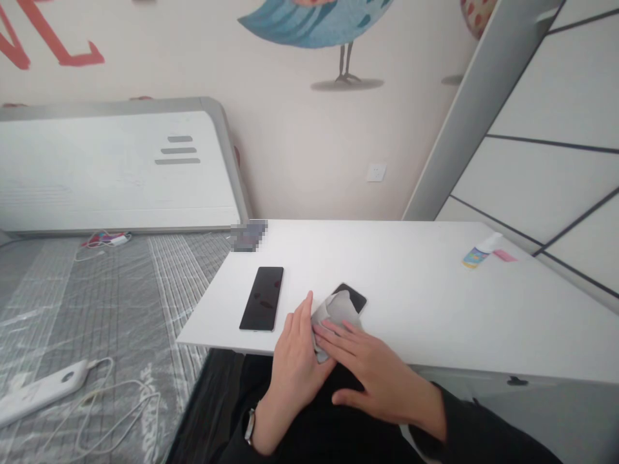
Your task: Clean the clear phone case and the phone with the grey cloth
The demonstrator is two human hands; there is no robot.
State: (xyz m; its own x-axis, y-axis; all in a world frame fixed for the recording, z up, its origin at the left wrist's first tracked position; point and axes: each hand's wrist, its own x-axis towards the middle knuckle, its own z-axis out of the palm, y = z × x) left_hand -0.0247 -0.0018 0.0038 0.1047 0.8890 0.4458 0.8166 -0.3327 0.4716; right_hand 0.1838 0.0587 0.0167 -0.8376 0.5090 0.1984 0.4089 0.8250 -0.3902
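A crumpled light grey cloth (349, 310) lies over a dark smartphone (358, 300) near the front edge of the white table. Only the phone's far end shows past the cloth. My right hand (374, 370) rests its outstretched fingers flat on the cloth, with its thumb spread away. Along the left side of the cloth is my left hand (297, 364), its fingers straight and pointing forward. Its thumb reaches toward the near end of the cloth; whether it touches the phone is hidden. A larger black smartphone (262, 299) lies face up to the left of my left hand.
The white table (411, 277) bears a small white bottle with a coloured label (476, 256) and a pink item (505, 256) at its right. A blurred dark object (249, 236) sits at the back left corner. Left of the table, a bed (159, 296) holds a white power strip (46, 393) with cables.
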